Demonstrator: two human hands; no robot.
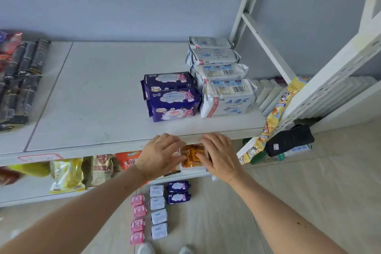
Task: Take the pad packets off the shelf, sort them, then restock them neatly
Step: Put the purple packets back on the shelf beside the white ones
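both hands [192, 155] spread, touching orange pkt [193, 155]

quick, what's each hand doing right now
Left hand: open, fingers spread, holding nothing.
Right hand: open, fingers spread, holding nothing.

— What sort of place is this?
— A small shop. Just beyond the left hand [158, 153] runs a white metal shelf [99, 93] with slotted uprights and a price label [40, 157] on its edge.
— And the stock?
— Pad packets [223, 80] stand in rows above the right hand [220, 155], snack bags [82, 172] fill the lower shelf left of the hands, and dark packets [20, 80] lie far to the left.
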